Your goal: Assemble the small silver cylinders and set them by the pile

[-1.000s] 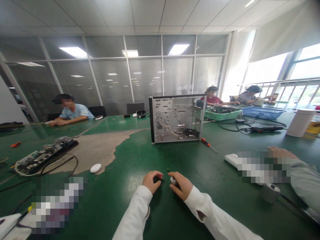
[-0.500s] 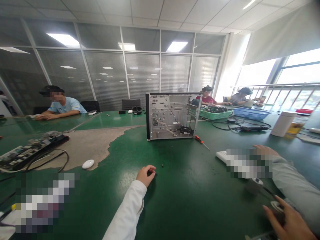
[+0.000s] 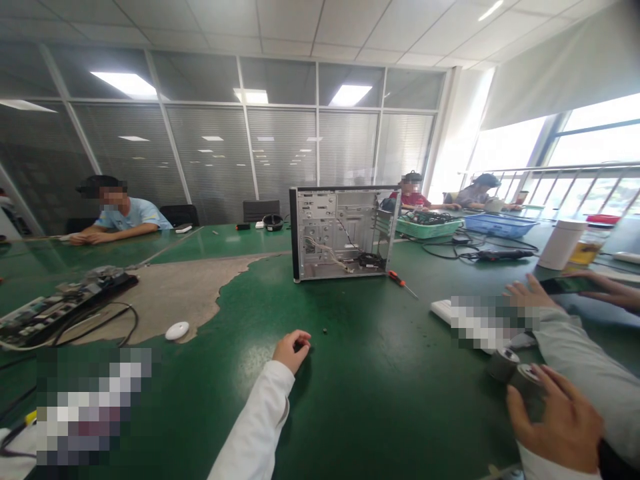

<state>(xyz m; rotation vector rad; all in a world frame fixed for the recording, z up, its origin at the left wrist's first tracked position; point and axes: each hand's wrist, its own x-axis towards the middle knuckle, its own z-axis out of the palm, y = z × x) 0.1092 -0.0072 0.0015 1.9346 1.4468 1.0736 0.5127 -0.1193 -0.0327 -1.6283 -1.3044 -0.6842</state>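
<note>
My left hand (image 3: 293, 350), in a white sleeve, rests on the green table with its fingers curled. Something dark shows between the fingers, too small to make out. A tiny dark piece (image 3: 325, 331) lies just to its right. At the lower right, my right hand (image 3: 557, 407) has thumb and fingers round a grey metal cylinder (image 3: 525, 379). A similar cylinder (image 3: 502, 364) stands beside it on the left. Farther back stands an open computer case (image 3: 345, 233), with an orange-handled screwdriver (image 3: 397, 279) near its right corner.
Another person's grey-sleeved arm (image 3: 575, 340) reaches over a white item (image 3: 443, 308) at right; a hand there holds a phone (image 3: 570, 285). Beyond are green (image 3: 430, 230) and blue (image 3: 500, 228) baskets. Left: a circuit board (image 3: 65, 303) with cables, a white disc (image 3: 177, 331).
My right hand has moved left and up with the cylinder, which is now beside the other one. A phone in a person's hand has come into view at right. My left hand has stayed in place.
</note>
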